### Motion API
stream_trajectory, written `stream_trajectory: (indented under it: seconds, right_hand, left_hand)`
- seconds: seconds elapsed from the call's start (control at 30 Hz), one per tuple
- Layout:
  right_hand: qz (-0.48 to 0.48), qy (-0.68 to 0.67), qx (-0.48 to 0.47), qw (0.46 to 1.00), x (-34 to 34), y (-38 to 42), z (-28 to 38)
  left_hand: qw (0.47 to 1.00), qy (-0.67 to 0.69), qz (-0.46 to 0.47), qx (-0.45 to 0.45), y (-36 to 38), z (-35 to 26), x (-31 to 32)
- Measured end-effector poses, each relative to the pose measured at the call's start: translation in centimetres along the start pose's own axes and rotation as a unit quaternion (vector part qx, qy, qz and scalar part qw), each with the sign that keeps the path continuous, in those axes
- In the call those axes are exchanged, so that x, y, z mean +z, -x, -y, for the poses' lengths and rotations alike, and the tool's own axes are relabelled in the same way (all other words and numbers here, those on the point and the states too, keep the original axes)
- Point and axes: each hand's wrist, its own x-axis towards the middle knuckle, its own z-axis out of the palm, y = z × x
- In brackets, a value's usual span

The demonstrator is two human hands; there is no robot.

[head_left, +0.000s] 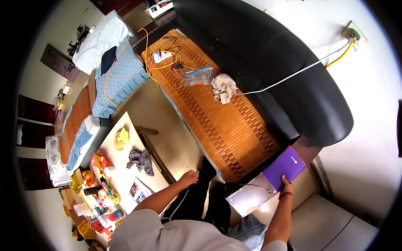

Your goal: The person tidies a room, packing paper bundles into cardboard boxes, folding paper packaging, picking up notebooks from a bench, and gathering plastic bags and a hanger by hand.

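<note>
My right hand [286,185], with a red bead bracelet at its wrist, grips the lower edge of a flat purple notebook [284,168]. The notebook has red edges and a small pale logo; its inside is hidden. Just under it lies a shiny whitish panel or box top [250,196], beside the end of the sofa. My left hand [189,179] is held over my dark trousers in a loose fist, and nothing sticks out of it. It is nearest to the edge of the low table [157,180].
A black sofa [259,54] with a brown woven mat [217,121] holds a power strip [162,56], cables and a crumpled cloth [224,88]. Grey cloth [141,162], a yellow item [122,138] and several bottles crowd the table. A white cable [289,77] runs to a wall socket [356,35].
</note>
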Motion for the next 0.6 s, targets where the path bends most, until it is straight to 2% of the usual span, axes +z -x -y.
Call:
stream_trajectory:
  seconds: [0.07,0.1,0.13,0.17,0.2,0.23,0.3,0.33,0.4,0.43,0.47,0.53,0.6]
  right_hand:
    - [0.024,0.031,-0.017,0.999,1.1,1.1,1.3]
    - [0.034,0.026,-0.029,0.999,2.2,2.4,2.4]
    - [0.034,0.019,-0.038,0.999,2.5,3.9,3.3]
    - [-0.004,0.038,-0.030,0.999,1.3,2.3,2.0]
    - [-0.037,0.058,-0.025,0.997,0.1,0.5,0.8]
    - [-0.051,0.052,-0.028,0.997,-0.7,1.0,1.0]
    - [-0.151,0.247,-0.043,0.956,-0.2,1.3,1.3]
    - [-0.140,0.255,-0.045,0.956,-0.3,1.1,0.8]
    - [-0.138,0.464,-0.019,0.875,-0.8,0.6,-1.0]
    - [-0.084,0.434,-0.005,0.897,-0.9,0.9,-1.3]
    - [-0.080,0.437,-0.014,0.896,-0.4,0.5,-1.5]
    - [-0.174,0.544,0.127,0.811,1.8,2.4,-1.4]
    - [-0.175,0.541,0.143,0.810,2.3,3.4,-0.6]
  left_hand:
    - [1.000,-0.015,-0.017,-0.011,2.1,0.3,-2.2]
    - [0.999,-0.021,-0.016,0.018,2.4,2.0,-3.7]
    - [0.999,-0.026,-0.046,-0.005,3.6,1.9,-4.4]
    - [0.999,0.009,-0.035,0.024,4.5,2.5,-5.7]
    - [0.999,0.013,-0.037,0.001,4.7,3.4,-7.1]
    - [0.998,0.024,-0.057,0.032,5.7,4.3,-8.0]
    - [0.995,-0.012,-0.097,-0.001,8.9,3.6,-9.0]
    - [0.995,-0.010,-0.101,-0.005,10.3,3.8,-9.6]
    - [0.992,0.013,-0.123,-0.032,12.1,6.7,-11.3]
    - [0.990,0.006,-0.132,-0.042,13.1,7.9,-11.8]
    - [0.987,0.013,-0.150,-0.059,13.7,9.4,-12.1]
    - [0.982,-0.048,-0.129,-0.128,14.8,10.7,-12.9]
    - [0.981,-0.049,-0.128,-0.137,15.2,11.7,-13.4]
